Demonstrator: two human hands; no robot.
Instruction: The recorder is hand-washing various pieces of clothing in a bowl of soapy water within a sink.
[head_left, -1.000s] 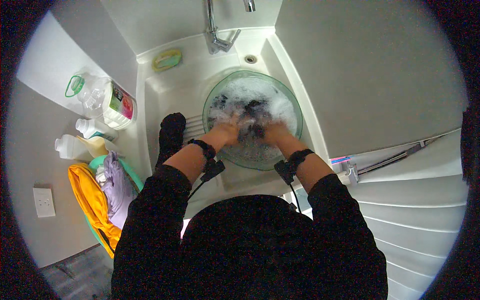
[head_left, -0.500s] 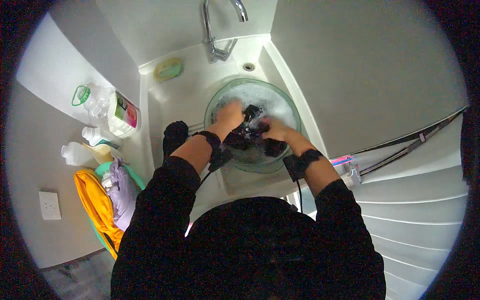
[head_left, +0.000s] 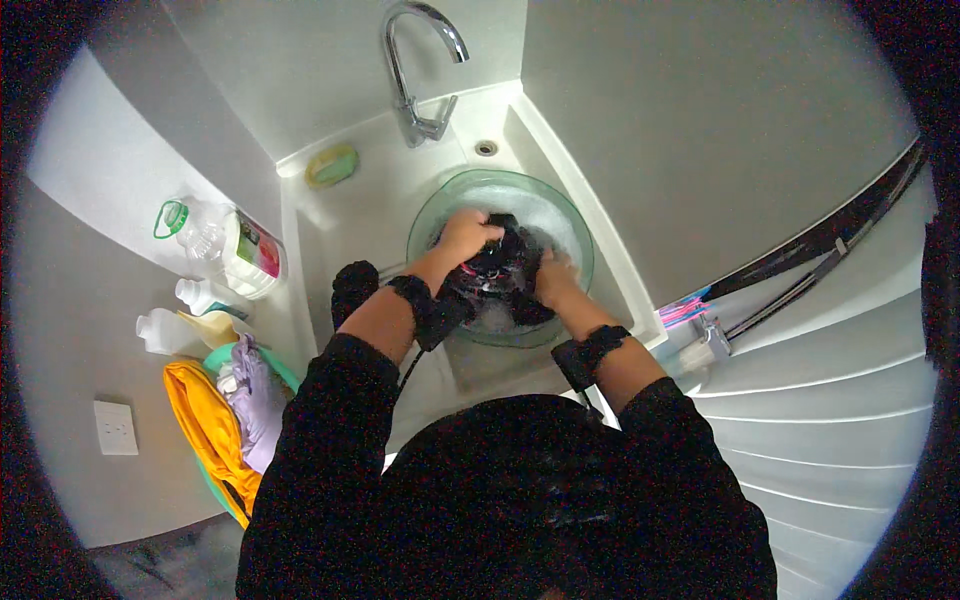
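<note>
A wet black cloth item (head_left: 497, 268), with a little red showing on it, lies in soapy water inside a greenish clear basin (head_left: 425, 213). My left hand (head_left: 468, 238) is closed on its upper left part, with the thumb and fingers pinching the dark fabric. My right hand (head_left: 556, 280) is at the cloth's right edge, partly in the foam. Motion smears its fingers, so its grip does not show. Black straps with small dark boxes sit round both my wrists.
The basin stands in a white sink (head_left: 345, 225) below a chrome tap (head_left: 422, 125). A soap bar (head_left: 331, 165) lies at the back left corner. A black bundle (head_left: 355, 287) rests on the left rim. Bottles (head_left: 250, 255) and a tub with orange cloth (head_left: 205, 420) stand left.
My right hand has turned and moved slightly right along the cloth. More black fabric shows bunched between my hands. The whole view has shifted a little.
</note>
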